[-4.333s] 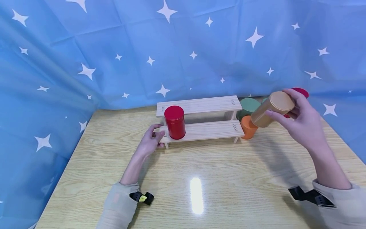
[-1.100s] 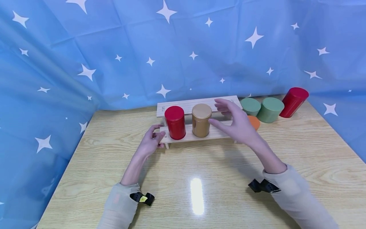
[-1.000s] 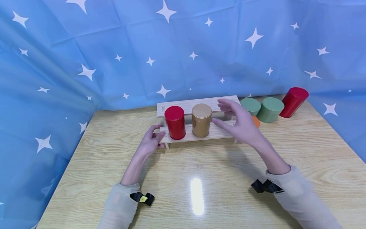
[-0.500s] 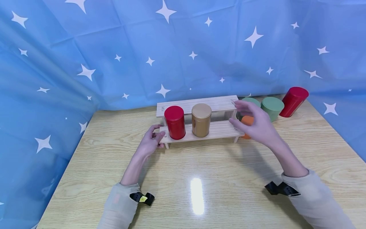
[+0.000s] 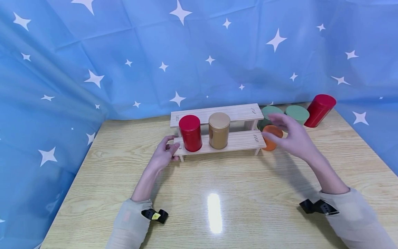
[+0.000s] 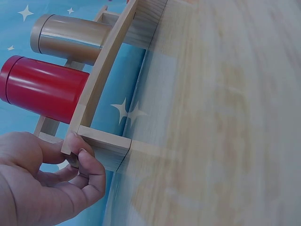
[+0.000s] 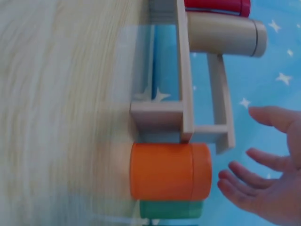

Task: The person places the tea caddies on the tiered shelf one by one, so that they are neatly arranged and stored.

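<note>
My left hand (image 5: 162, 154) pinches the left end of the lower board of a two-tier wooden rack (image 5: 239, 141); the left wrist view shows thumb and fingers curled round the board's corner (image 6: 69, 153). On that lower board stand a red canister (image 5: 190, 134) and, to its right, a gold canister (image 5: 219, 131), both upright and lidded. My right hand (image 5: 293, 136) holds nothing, its fingers spread and loosely bent, above an orange canister (image 5: 271, 138) at the rack's right end. In the right wrist view its fingers are apart from the orange canister's lid (image 7: 202, 172).
Behind the right hand stand two green canisters (image 5: 269, 112) (image 5: 297, 113), partly hidden. A second red canister (image 5: 320, 110) leans in the back right corner. A blue starred cloth (image 5: 199, 52) hangs behind the wooden table (image 5: 174, 207).
My right hand has set the gold canister on the lower board, let go, and moved right to above the orange canister. My left hand has stayed at the rack's left end.
</note>
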Action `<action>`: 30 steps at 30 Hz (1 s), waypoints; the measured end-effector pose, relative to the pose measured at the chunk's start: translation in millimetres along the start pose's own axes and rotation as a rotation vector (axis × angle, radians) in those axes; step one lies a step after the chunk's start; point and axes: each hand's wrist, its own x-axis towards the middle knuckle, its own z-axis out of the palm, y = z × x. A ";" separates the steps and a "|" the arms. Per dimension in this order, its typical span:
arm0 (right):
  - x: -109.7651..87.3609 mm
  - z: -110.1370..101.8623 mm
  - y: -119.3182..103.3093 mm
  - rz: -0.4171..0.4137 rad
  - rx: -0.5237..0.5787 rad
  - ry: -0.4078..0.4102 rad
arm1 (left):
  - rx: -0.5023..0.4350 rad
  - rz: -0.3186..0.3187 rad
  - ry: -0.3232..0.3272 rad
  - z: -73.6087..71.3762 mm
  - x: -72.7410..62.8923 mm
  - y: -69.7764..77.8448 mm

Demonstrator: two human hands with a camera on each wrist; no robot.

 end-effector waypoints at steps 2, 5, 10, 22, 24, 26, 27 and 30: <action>-0.6 -1.6 4.2 0.025 -0.021 -0.017 | -0.001 0.001 0.001 -0.1 -0.1 -0.2; -1.1 -3.3 8.8 0.054 -0.041 -0.043 | -0.001 0.003 0.002 -0.1 -0.6 -0.1; -0.8 -4.1 16.1 0.064 -0.050 -0.070 | 0.003 0.001 0.008 0.6 -1.2 0.3; -0.7 -0.1 36.0 0.066 -0.055 -0.107 | -0.004 -0.003 0.005 0.6 0.5 -0.7; -0.7 0.2 37.2 0.081 -0.057 -0.117 | -0.005 -0.001 0.004 0.4 0.6 -0.7; -0.8 0.5 38.1 0.092 -0.063 -0.125 | -0.004 0.001 0.005 0.5 0.5 -0.4; -0.7 0.7 38.7 0.095 -0.074 -0.126 | -0.003 0.002 0.005 0.6 0.3 -0.3; -1.2 1.0 39.1 0.107 -0.100 -0.125 | -0.002 0.004 0.008 0.9 -0.1 0.4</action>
